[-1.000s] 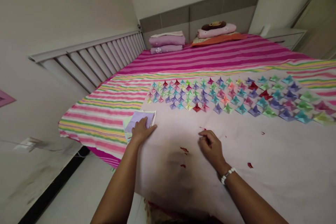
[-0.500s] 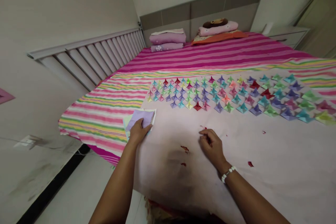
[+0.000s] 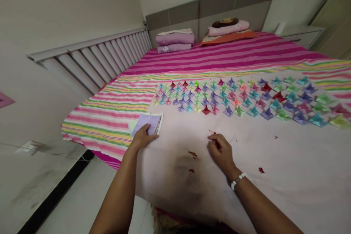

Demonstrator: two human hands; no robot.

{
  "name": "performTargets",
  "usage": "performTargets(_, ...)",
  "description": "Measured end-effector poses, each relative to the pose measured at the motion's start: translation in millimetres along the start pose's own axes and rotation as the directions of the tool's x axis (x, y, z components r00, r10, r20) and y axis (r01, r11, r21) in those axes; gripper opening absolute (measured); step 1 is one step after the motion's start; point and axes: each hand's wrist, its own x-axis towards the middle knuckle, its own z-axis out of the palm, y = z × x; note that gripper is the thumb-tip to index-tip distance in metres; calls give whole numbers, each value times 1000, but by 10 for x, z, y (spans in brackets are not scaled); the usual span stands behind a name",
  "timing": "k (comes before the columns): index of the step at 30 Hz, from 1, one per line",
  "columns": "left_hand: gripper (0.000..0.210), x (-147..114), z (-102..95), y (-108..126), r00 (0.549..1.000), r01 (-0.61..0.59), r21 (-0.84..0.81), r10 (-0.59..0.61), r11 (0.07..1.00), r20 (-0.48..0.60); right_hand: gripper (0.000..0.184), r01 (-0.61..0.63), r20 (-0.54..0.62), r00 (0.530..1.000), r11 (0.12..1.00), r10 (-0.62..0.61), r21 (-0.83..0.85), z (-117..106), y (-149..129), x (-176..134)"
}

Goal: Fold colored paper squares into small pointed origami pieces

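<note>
My left hand [image 3: 142, 137] rests on a stack of square paper sheets, with a purple sheet [image 3: 149, 121] on top. Its thumb is spread out toward the right, and its fingertips lie on the purple sheet. White and pale green edges show beneath. My right hand [image 3: 221, 150] rests on the pale sheet covering [image 3: 175, 131], its fingers curled in; I see nothing between them. A small red scrap [image 3: 212, 132] lies just beyond its fingertips. Several rows of small folded paper pieces [image 3: 228, 111] in many colours stand farther back.
More dark red scraps [image 3: 192, 154] lie between my hands, and another scrap [image 3: 261, 170] is at the right. Striped bedding [image 3: 104, 124] surrounds the covering. Folded purple bedding [image 3: 175, 38] and a pink pillow [image 3: 230, 28] are by the headboard. A white rail [image 3: 90, 55] runs along the left.
My left hand has slid slightly left and down, and its thumb has come off the paper stack's edge. My right hand stays in place.
</note>
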Motion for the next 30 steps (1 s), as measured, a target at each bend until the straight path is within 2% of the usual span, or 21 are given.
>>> performTargets(6, 79, -7, -111, -79, 998, -11, -77, 16, 997, 64, 12, -5, 3, 1000, 1000, 5, 2, 1, -9, 1)
performTargets(12, 80, -14, -135, -84, 996, -3, -128, 14, 992, 83, 12, -3, 1, 1000, 1000, 3, -5, 0, -12, 9)
performTargets(30, 57, 49, -142, -110, 1000, -21, -233, 23, 972, 8, 12, 9, 5, 1000, 1000, -9, -2, -1, 9, 5)
